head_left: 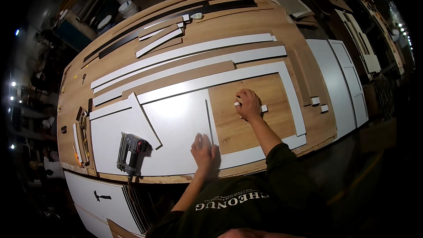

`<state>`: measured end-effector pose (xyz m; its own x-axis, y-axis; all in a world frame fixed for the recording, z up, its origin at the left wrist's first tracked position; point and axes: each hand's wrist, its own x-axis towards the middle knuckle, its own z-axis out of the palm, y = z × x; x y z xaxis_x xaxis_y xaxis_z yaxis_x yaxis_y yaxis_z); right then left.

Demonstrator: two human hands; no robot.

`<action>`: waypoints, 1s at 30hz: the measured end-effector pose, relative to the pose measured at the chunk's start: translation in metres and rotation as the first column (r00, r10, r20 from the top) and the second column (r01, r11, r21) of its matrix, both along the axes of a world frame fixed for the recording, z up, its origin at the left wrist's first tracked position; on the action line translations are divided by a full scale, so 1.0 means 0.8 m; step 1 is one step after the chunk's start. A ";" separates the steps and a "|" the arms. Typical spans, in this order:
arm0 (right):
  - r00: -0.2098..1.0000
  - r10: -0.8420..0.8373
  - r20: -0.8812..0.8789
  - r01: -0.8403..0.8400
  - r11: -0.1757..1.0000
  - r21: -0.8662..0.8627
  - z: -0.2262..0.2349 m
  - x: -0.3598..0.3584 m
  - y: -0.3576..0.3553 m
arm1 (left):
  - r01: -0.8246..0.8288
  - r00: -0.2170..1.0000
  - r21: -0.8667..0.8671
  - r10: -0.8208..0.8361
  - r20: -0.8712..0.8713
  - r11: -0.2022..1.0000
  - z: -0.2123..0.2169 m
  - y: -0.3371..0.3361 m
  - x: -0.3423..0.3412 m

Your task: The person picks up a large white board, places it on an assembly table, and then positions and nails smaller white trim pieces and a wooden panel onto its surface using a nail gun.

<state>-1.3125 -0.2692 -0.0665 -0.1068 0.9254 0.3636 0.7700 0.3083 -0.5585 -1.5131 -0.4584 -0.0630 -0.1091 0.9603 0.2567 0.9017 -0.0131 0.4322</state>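
My left hand (203,150) lies flat, fingers spread, on a large white panel (176,128) near the workbench's front edge. My right hand (248,104) rests on the bare wood inside a frame of white strips (291,101), closed around a small white piece; another small white block (264,108) lies just beside it. A thin dark strip (209,121) stands along the white panel's right edge, between my two hands.
A grey nail gun (131,152) stands on the white panel at the front left. Several long white strips (189,53) and brown strips cross the wooden workbench (246,22). Small white blocks (315,101) lie right. White panels (339,79) lean at the right; buckets (128,8) behind.
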 end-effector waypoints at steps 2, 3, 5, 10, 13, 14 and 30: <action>1.000 0.000 -0.019 0.000 1.000 0.003 0.000 0.000 0.002 | 0.056 0.998 0.055 -0.056 -0.011 0.997 0.004 0.030 0.009; 1.000 0.003 -0.020 -0.003 1.000 -0.008 0.003 -0.002 0.001 | 0.084 0.996 0.051 -0.085 0.014 0.995 -0.006 0.047 0.010; 1.000 0.004 -0.009 -0.005 1.000 -0.021 0.005 -0.001 0.000 | 0.108 0.992 0.029 -0.110 0.069 0.994 -0.012 0.059 0.016; 1.000 -0.003 0.027 0.004 1.000 -0.009 0.002 0.003 -0.004 | 0.092 0.983 -0.021 -0.087 0.164 0.996 -0.006 0.063 0.028; 0.995 0.016 0.101 -0.010 0.998 -0.060 -0.001 -0.003 -0.006 | 0.085 0.984 0.046 -0.091 0.152 0.995 -0.016 0.057 0.021; 0.996 0.012 0.090 -0.006 0.998 -0.065 0.002 -0.003 -0.007 | 0.083 0.983 0.031 -0.087 0.162 0.996 -0.015 0.057 0.021; 0.929 0.369 0.005 -0.363 0.916 -0.170 0.019 -0.060 -0.273 | 0.187 0.977 0.048 -0.191 0.100 0.981 -0.026 0.068 -0.007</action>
